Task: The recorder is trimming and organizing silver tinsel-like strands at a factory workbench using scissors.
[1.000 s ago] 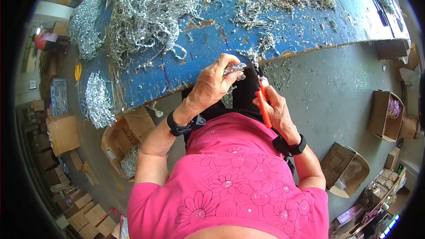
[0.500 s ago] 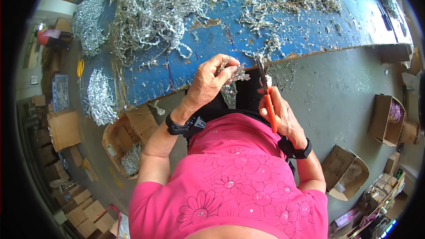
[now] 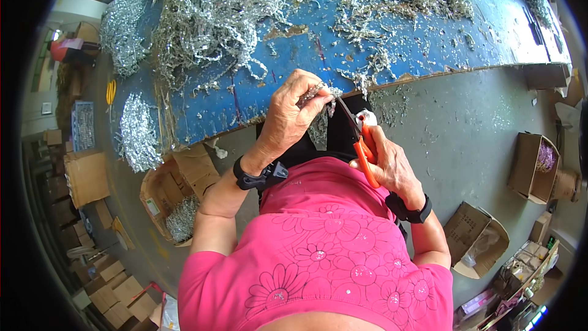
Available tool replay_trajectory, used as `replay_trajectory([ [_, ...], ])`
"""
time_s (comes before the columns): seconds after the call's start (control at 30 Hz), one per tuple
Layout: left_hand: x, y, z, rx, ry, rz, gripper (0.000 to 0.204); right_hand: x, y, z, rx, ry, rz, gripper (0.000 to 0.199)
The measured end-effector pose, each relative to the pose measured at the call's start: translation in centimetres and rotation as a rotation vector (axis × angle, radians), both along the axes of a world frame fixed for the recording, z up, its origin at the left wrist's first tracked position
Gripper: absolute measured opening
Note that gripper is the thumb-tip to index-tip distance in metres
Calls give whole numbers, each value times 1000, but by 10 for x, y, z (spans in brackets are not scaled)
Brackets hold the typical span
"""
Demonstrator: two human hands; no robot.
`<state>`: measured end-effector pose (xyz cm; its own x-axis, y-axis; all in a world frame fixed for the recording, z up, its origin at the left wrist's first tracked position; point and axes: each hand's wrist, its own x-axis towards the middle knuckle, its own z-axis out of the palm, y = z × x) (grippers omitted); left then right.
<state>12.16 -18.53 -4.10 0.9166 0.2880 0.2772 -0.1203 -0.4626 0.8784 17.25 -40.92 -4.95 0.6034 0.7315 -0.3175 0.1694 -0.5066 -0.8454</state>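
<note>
room: workshop floor of grey concrete, ringed by open cardboard boxes [image 3: 539, 165], some filled with silver strands.
worktop: long blue worktop [image 3: 245, 92], paint worn, heaped with silver tinsel [image 3: 214, 12] and strewn with short clippings.
left hand: left hand [image 3: 291, 113] raised at the near edge of the worktop, fingers pressed together, pinching a short tinsel strand [image 3: 318, 93] between thumb and fingertips.
right hand: right hand [image 3: 389, 165] closed round the orange handles of scissors [image 3: 358, 138], just beside the left hand.
why held so: strand kept up off the worktop and pulled clear of the heap, likely so the blades can reach it without snagging loose bits.
strand axis: long axis running roughly left to right, free end pointing right toward the blade tips; lower part dangling, blurred.
scissors axis: blades aimed up and left at the strand, handles down and right; whether the blades touch the strand cannot be told.
wrists: black bands [image 3: 260, 176] on both.
</note>
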Motion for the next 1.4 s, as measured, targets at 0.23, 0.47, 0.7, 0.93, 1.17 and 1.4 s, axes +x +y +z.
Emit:
replay_trajectory([
  [0.23, 0, 1, 0, 40, -86, 12, 15, -1, -1, -3, -12, -22, -2, 66],
  [0.47, 1, 0, 1, 60, -83, -3, 16, 4, 0, -4, -44, -55, 29, 73],
  [0.7, 1, 1, -8, 284, -201, 48, 19, 2, 0, -9, -20, -84, 21, 73],
  [0.93, -1, -4, -1, 31, -59, 43, 12, 4, -1, -8, 5, -119, -12, 72],
  [1.17, -4, -5, -4, -173, 53, 15, 5, 6, 2, -6, -17, -188, 22, 73],
  [1.4, -5, -3, -7, -310, 117, 8, 5, 7, 2, -7, -40, -138, 27, 74],
])
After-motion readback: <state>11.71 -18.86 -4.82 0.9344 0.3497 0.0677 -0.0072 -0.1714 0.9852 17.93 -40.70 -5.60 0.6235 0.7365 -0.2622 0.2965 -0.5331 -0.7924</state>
